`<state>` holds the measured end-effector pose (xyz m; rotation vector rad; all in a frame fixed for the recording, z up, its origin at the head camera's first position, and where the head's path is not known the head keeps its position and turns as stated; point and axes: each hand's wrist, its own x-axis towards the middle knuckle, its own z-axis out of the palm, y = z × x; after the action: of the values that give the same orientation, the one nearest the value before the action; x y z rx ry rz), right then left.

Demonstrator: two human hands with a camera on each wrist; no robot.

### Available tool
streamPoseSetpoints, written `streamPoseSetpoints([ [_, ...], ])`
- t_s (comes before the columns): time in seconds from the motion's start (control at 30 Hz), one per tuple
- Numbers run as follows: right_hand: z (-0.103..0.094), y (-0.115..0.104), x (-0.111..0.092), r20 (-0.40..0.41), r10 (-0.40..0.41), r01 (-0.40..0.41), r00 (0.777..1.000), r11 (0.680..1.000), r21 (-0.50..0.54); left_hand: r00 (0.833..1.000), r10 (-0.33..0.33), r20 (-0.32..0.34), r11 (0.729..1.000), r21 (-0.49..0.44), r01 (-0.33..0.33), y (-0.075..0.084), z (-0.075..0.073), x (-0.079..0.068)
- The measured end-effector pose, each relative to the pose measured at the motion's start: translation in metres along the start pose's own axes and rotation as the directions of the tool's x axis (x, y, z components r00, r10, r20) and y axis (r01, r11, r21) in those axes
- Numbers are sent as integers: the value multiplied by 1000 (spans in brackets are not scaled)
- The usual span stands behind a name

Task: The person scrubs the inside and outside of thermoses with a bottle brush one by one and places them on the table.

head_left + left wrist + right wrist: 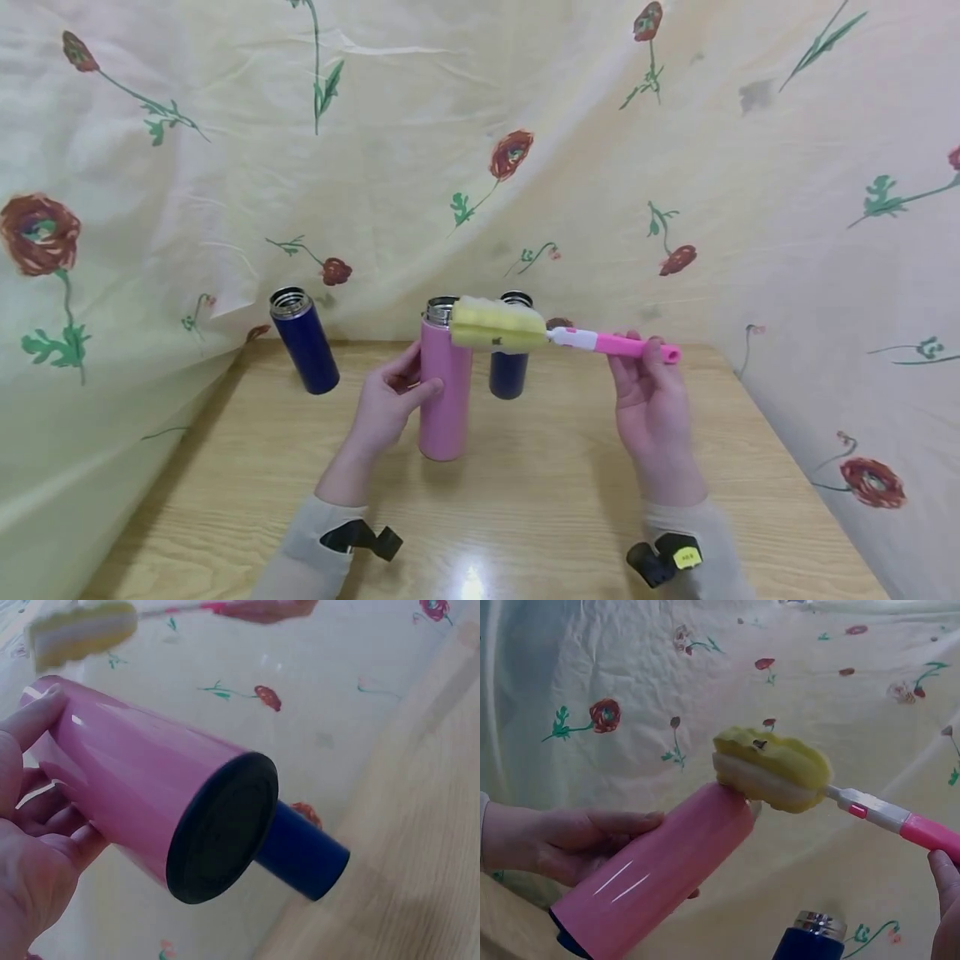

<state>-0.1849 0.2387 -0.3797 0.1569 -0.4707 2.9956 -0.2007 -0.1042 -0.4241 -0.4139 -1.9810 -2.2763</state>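
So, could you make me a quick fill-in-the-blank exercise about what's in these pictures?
1. The left hand holds a tall silver-necked cylindrical bottle coloured ____.
2. The right hand grips a pink-and-white-handled brush whose sponge head is yellow and ____.
3. The dark-blue cylindrical bottles standing on the light wooden table number ____.

Missing words: pink; white; two.

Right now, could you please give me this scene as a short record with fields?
Left hand: grips the pink thermos bottle
Pink bottle: uncapped, raised off the wooden table
Right hand: holds the sponge bottle brush by its pink handle
Sponge head: yellow and white, outside the bottle, by its mouth; contact unclear
Other bottles: two dark blue, uncapped, on the table; one far left, one behind the brush
Backdrop: pale floral cloth
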Motion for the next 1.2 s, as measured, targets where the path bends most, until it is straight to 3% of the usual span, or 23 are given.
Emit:
streamPoseSetpoints([
  [0.2, -12, 10, 6, -76, 58, -58, 995, 998, 2, 1000, 1, 15, 994, -108, 0, -1, 5, -1],
  [0.53, -13, 18, 9, -138, -9, -4, 990, 996, -92, 999, -14, 51, 1000, 1, 14, 0, 6, -3],
  [0.77, -11, 16, 8, -135, -34, 18, 990, 993, -120, 998, -7, 63, 999, -47, 10, 0, 6, 2],
  [0.97, -10, 15, 8, -126, -35, 21, 991, 994, -111, 1000, 9, 28, 1000, -28, -8, -1, 4, 2],
  [1.2, -13, 17, 11, -156, 9, -19, 988, 998, -64, 998, -52, -25, 995, -81, 50, 0, 5, 1],
])
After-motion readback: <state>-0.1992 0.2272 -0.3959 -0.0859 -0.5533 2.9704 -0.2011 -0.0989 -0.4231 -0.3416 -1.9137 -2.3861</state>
